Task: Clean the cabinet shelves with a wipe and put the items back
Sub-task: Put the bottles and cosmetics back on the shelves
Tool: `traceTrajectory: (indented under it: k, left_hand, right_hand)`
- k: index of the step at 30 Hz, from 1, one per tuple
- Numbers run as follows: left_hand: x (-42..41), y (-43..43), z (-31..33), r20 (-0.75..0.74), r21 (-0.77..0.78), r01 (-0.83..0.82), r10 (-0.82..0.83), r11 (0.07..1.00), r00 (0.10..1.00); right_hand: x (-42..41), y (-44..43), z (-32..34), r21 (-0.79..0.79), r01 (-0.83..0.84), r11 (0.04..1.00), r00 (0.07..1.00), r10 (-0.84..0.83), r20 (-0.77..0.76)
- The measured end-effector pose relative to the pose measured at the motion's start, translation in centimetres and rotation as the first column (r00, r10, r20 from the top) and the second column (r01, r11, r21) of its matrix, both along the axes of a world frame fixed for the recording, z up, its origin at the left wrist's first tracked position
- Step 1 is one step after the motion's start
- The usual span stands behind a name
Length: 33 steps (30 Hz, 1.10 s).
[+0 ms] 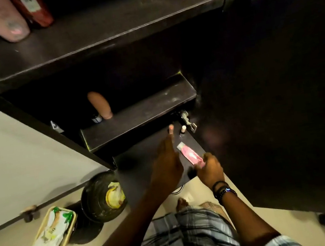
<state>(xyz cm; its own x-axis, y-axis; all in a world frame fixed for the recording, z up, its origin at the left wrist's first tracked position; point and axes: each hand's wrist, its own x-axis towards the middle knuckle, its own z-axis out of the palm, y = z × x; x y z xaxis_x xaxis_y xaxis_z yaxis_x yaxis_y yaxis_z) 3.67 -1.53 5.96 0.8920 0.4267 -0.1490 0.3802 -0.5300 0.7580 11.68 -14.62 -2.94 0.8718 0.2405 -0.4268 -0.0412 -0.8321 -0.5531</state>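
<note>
The dark cabinet has three shelves in view. My right hand [208, 169] grips the bottom end of a pink tube [191, 157] and holds it slanted over the lowest shelf [141, 159]. To its left, my left hand [166, 164] stretches into the same shelf, its fingertips pinched on a slim pink-tipped stick [171, 127]. A small white-capped bottle [183, 129] stands just right of that stick. A peach bottle [100, 104] and a tiny dark bottle [96, 118] stand on the middle shelf [145, 112]. On the top shelf [101, 33] are a pink bottle [3, 20] and a red one [35, 11].
The open cabinet door [278, 84] fills the right side, with a metal hinge [186, 119] near the lowest shelf. On the floor at left a pack of wipes [51, 234] lies in a shallow basket, beside a black bin [103, 197] holding yellowish waste.
</note>
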Motion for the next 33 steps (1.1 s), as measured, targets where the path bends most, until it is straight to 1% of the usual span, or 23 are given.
traceTrajectory:
  k: [2, 3, 6, 9, 10, 12, 14, 15, 16, 18, 21, 23, 26, 28, 30, 33]
  left_hand:
    - [0.2, 0.0, -1.9, -0.135, 0.007, 0.0, 0.001, 1.0, 0.991]
    - [0.4, -0.1, -2.6, -0.176, -0.001, -0.006, 0.006, 1.0, 0.984]
    - [1.0, -0.5, -4.2, -0.234, -0.055, -0.059, 0.045, 0.997, 0.971]
    - [1.6, -0.2, -5.8, -0.267, -0.082, -0.091, 0.066, 0.992, 0.961]
    - [1.7, 0.1, -6.3, -0.268, -0.07, -0.105, 0.083, 0.992, 0.96]
    - [1.6, 0.7, -6.8, -0.274, -0.04, -0.141, 0.125, 0.989, 0.954]
    - [1.1, 1.3, -6.6, -0.288, -0.024, -0.185, 0.17, 0.982, 0.942]
    - [0.9, 1.5, -6.7, -0.29, -0.03, -0.202, 0.185, 0.979, 0.939]
    - [0.7, 1.7, -6.6, -0.27, -0.036, -0.236, 0.218, 0.971, 0.938]
    - [0.3, 2.1, -5.8, -0.16, -0.038, -0.344, 0.334, 0.938, 0.929]
    - [0.1, 2.7, -4.0, 0.055, -0.021, -0.448, 0.448, 0.894, 0.892]
    - [0.0, 3.0, -2.2, 0.182, -0.023, -0.504, 0.5, 0.863, 0.847]
    - [-0.2, 3.4, 0.6, 0.339, -0.157, -0.547, 0.565, 0.823, 0.752]
    - [-0.3, 3.8, 2.0, 0.397, -0.231, -0.549, 0.593, 0.803, 0.7]
    - [-0.4, 4.6, 2.4, 0.41, -0.238, -0.569, 0.613, 0.787, 0.676]
    - [-0.8, 5.4, 2.1, 0.405, -0.212, -0.598, 0.626, 0.773, 0.666]
  right_hand:
    - [0.0, -0.9, -2.0, -0.087, -0.085, 0.993, 0.996, 0.083, -0.024]
    - [0.1, -1.0, -2.7, -0.112, -0.126, 0.986, 0.992, 0.123, -0.028]
    - [1.4, -0.6, -4.6, -0.142, -0.213, 0.967, 0.977, 0.214, -0.008]
    - [2.8, -0.1, -6.5, -0.218, -0.255, 0.942, 0.965, 0.262, 0.004]
    - [3.2, 0.1, -7.0, -0.219, -0.262, 0.94, 0.963, 0.27, 0.01]
    - [3.9, 0.3, -7.7, -0.181, -0.252, 0.951, 0.968, 0.251, -0.025]
    - [4.7, 0.8, -7.3, -0.114, -0.262, 0.958, 0.962, 0.25, -0.108]
    - [4.9, 1.0, -7.0, -0.05, -0.269, 0.962, 0.954, 0.258, -0.153]
    - [5.1, 1.2, -6.6, 0.036, -0.273, 0.961, 0.941, 0.275, -0.195]
    - [5.5, 1.4, -4.7, 0.193, -0.287, 0.938, 0.92, 0.326, -0.217]
    - [5.4, 1.7, 0.2, 0.418, -0.327, 0.848, 0.864, 0.447, -0.232]
    - [5.4, 2.2, 3.2, 0.508, -0.372, 0.776, 0.82, 0.532, -0.212]
    - [5.5, 3.6, 6.8, 0.601, -0.435, 0.671, 0.767, 0.626, -0.144]
    - [5.6, 5.2, 8.7, 0.636, -0.452, 0.625, 0.78, 0.623, -0.058]
    - [5.4, 7.4, 10.1, 0.678, -0.416, 0.606, 0.812, 0.583, -0.023]
    - [4.6, 10.9, 11.1, 0.731, -0.27, 0.626, 0.857, 0.503, -0.113]
